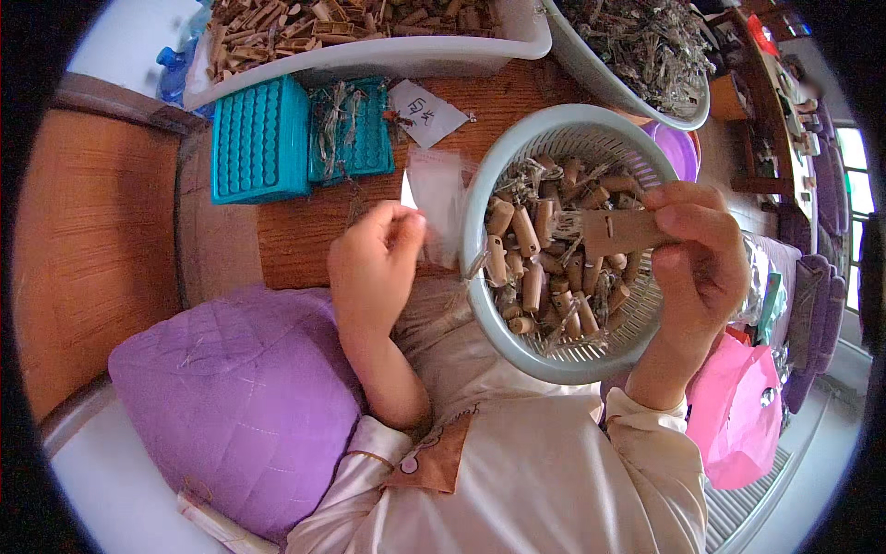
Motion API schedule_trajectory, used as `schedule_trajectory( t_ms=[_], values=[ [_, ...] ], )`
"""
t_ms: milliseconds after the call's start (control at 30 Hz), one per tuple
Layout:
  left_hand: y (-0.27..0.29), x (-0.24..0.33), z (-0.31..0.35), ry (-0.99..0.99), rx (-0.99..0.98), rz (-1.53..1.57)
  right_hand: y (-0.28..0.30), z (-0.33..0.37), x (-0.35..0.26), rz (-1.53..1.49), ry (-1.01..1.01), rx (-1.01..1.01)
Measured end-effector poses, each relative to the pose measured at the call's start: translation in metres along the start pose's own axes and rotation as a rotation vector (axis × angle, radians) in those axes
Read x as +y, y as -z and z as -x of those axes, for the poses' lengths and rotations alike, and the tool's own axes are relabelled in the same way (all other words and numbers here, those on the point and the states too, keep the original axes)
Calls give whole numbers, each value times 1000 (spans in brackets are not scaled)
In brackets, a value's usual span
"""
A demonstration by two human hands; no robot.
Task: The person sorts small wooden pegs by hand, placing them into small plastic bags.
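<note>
My right hand (706, 254) is over the right side of a grey-green slatted basket (482, 314). Its thumb and fingers pinch a flat brown cardboard piece (620, 233) with a small slot; pale strands show at the piece's left end. Below it, the basket holds many short brown cardboard tubes (532, 286) mixed with tangled grey strands. My left hand (374, 272) is left of the basket, fingers curled and thumb pressed to them. Whatever it pinches, if anything, is hidden. Just beyond its fingertips lies a blurred clear plastic bag (437, 198).
Two teal racks (260, 138) stand at the back left, one with grey strands on it. Behind them is a white tub (443, 48) of brown pieces. A second tub (609, 88) of grey strands sits back right. A purple cushion (240, 406) and pink bag (734, 415) flank me.
</note>
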State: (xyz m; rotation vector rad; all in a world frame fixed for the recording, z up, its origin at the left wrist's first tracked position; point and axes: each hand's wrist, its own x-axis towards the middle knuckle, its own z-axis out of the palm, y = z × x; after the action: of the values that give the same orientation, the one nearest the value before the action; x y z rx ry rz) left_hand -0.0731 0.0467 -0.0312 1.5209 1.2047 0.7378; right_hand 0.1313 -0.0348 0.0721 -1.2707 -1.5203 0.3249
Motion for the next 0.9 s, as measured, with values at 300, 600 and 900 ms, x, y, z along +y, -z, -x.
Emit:
schedule_trajectory(
  t_ms=[300, 600, 900],
  values=[
    [4, 6, 1, -116, 225, -105, -11, 6, 8, -48, -35, 44],
    [13, 39, 30, -73, 90, 56, -27, 4, -6, -146, -61, 96],
    [7, 53, 44, -88, 29, 293, -26, -6, -18, -21, -154, 61]
  ],
)
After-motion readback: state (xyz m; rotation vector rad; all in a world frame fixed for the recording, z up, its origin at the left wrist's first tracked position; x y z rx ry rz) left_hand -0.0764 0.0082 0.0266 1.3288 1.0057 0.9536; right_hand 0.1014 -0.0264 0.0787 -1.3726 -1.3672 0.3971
